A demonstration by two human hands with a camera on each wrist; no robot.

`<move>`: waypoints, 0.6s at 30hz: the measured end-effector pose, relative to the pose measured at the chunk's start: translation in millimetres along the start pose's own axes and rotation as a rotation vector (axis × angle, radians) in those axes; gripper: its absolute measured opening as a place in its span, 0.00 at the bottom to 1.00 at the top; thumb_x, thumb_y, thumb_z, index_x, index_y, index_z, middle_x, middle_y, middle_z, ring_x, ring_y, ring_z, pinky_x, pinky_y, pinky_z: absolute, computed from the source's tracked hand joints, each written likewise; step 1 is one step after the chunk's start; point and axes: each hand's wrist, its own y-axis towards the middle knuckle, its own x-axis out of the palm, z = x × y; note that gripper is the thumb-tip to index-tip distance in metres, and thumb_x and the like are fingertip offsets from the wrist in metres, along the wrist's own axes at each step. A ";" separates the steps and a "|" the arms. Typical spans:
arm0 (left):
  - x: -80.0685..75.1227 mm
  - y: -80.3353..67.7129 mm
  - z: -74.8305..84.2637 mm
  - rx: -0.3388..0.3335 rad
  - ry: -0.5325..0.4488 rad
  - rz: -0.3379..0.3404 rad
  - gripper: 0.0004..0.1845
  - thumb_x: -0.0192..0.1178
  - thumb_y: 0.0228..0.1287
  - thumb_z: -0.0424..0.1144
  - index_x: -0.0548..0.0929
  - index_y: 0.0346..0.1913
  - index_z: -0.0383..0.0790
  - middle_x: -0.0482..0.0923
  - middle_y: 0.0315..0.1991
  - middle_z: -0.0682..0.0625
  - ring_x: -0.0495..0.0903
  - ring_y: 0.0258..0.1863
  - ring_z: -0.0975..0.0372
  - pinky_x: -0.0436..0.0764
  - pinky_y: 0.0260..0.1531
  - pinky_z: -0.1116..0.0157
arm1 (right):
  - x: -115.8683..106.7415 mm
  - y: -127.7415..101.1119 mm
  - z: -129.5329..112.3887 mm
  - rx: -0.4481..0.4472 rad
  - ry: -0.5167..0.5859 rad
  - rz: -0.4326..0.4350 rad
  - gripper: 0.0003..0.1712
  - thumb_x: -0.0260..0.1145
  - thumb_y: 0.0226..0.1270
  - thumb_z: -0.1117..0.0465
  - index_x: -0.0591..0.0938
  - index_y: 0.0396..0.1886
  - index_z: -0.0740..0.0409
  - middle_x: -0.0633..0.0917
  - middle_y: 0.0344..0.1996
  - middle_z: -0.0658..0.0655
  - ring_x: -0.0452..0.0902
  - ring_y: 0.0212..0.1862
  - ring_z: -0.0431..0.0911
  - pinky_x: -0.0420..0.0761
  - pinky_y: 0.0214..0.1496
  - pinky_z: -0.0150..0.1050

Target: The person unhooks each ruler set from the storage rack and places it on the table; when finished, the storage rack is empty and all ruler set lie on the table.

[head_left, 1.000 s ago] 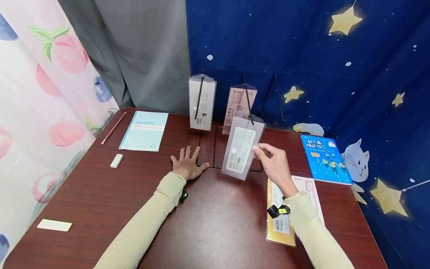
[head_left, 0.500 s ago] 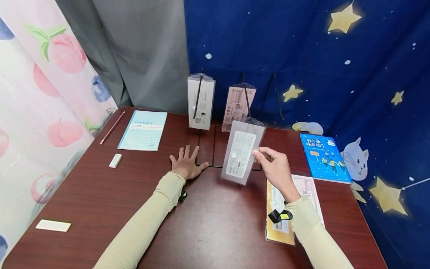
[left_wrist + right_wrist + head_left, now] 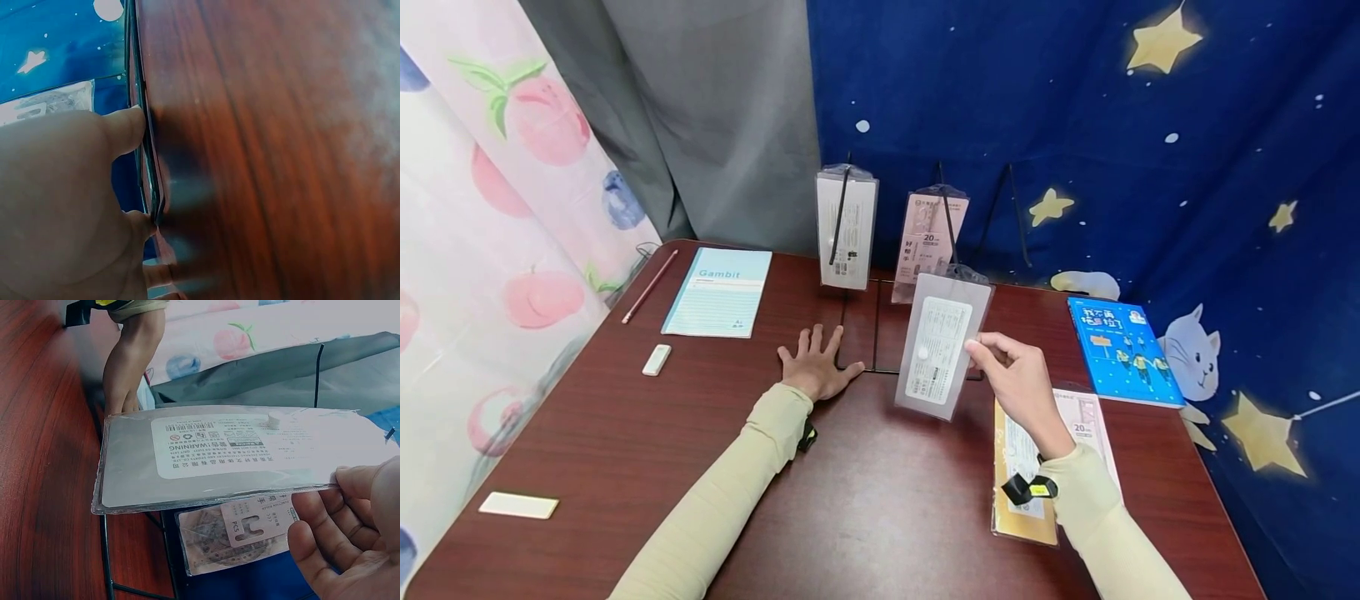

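While the left hand (image 3: 814, 368) lies spread, the right hand (image 3: 1017, 379) pinches a packet (image 3: 937, 350) near a hook (image 3: 951, 225); upper centre, two packets (image 3: 857, 227) hang; lower right, loose packets (image 3: 1086, 423) lie unhung.

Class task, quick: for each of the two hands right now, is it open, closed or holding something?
Left hand: open, fingers spread on the table.
Right hand: holding a flat packet by its edge.

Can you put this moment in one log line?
right hand: pinches grey packet; left hand: spread on table at wire rack; pink packet: hanging
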 end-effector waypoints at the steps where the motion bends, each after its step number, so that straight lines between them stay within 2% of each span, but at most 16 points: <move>1: 0.1 -0.1 -0.2 0.000 0.000 -0.001 0.49 0.39 0.72 0.76 0.38 0.85 0.57 0.35 0.86 0.40 0.36 0.86 0.43 0.44 0.75 0.27 | -0.2 -0.5 -0.5 0.003 0.003 -0.002 0.16 0.68 0.74 0.48 0.90 0.48 0.55 0.90 0.34 0.61 0.82 0.35 0.37 0.84 0.40 0.30; 4: 0.2 -1.0 -0.7 0.000 0.000 0.002 0.49 0.39 0.73 0.76 0.38 0.85 0.57 0.35 0.86 0.40 0.36 0.86 0.43 0.44 0.75 0.27 | -0.9 -2.2 -2.1 0.011 0.018 -0.011 0.17 0.68 0.74 0.48 0.90 0.49 0.55 0.91 0.34 0.61 0.85 0.35 0.36 0.87 0.44 0.35; 8: 0.4 -1.8 -0.5 0.001 -0.002 0.009 0.48 0.39 0.73 0.75 0.38 0.85 0.57 0.36 0.86 0.40 0.36 0.86 0.43 0.44 0.75 0.28 | -2.4 -4.8 -3.6 0.009 0.030 -0.015 0.17 0.69 0.74 0.48 0.90 0.49 0.55 0.91 0.35 0.60 0.88 0.37 0.44 0.88 0.46 0.37; 11: -0.6 -3.3 0.4 0.004 -0.009 0.014 0.47 0.40 0.74 0.73 0.39 0.86 0.56 0.36 0.86 0.40 0.37 0.85 0.43 0.44 0.75 0.28 | -3.7 -7.3 -4.5 0.004 0.024 -0.013 0.16 0.69 0.74 0.49 0.90 0.48 0.54 0.92 0.35 0.60 0.88 0.39 0.49 0.86 0.44 0.32; 18: -2.5 -8.3 3.1 0.003 -0.019 0.017 0.46 0.40 0.76 0.72 0.39 0.86 0.55 0.35 0.86 0.40 0.36 0.86 0.44 0.43 0.76 0.29 | -7.7 -17.0 -4.2 0.001 -0.017 -0.020 0.16 0.68 0.75 0.49 0.90 0.50 0.54 0.92 0.37 0.58 0.86 0.40 0.48 0.83 0.44 0.25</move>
